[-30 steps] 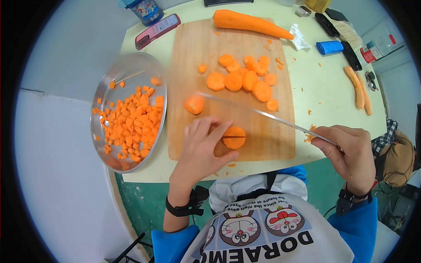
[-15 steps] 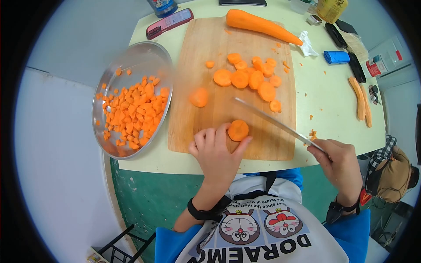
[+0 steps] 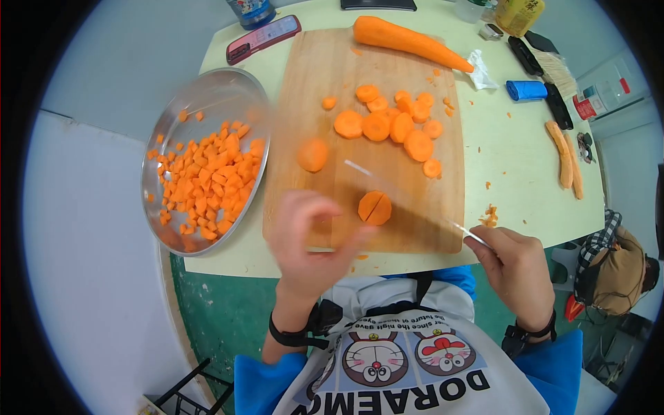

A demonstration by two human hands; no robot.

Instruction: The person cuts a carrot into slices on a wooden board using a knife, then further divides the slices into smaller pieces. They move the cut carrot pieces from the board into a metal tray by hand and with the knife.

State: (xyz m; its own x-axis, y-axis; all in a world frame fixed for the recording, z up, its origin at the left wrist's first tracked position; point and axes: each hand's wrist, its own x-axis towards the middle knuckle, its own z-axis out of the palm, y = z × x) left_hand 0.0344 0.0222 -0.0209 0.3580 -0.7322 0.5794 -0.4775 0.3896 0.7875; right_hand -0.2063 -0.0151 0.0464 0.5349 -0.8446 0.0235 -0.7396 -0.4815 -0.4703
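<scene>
On the wooden cutting board (image 3: 290, 76), near its front edge, lies a round carrot slice (image 3: 374, 208) with a diagonal cut line across it. My left hand (image 3: 304, 238), smeared by motion, is just left of that slice, its thumb and curved fingers apart with nothing between them. My right hand (image 3: 515, 270) grips a knife (image 3: 469, 232) whose blurred blade slants over the board, its tip pointing up and left. Farther back sit several carrot slices (image 3: 376, 126) in a cluster. A thicker carrot piece (image 3: 313, 155) stands at the board's left.
A metal bowl (image 3: 153, 124) of diced carrot stands left of the board. Across the board's back lies a peeled whole carrot (image 3: 411, 45). A phone (image 3: 264, 38), a blue roll (image 3: 526, 90), a crumpled tissue (image 3: 482, 70) and two thin carrot strips (image 3: 567, 159) surround it.
My left hand has let go of the carrot slice and moved left. A diagonal cut now shows in the slice. The knife and my right hand have shifted slightly left.
</scene>
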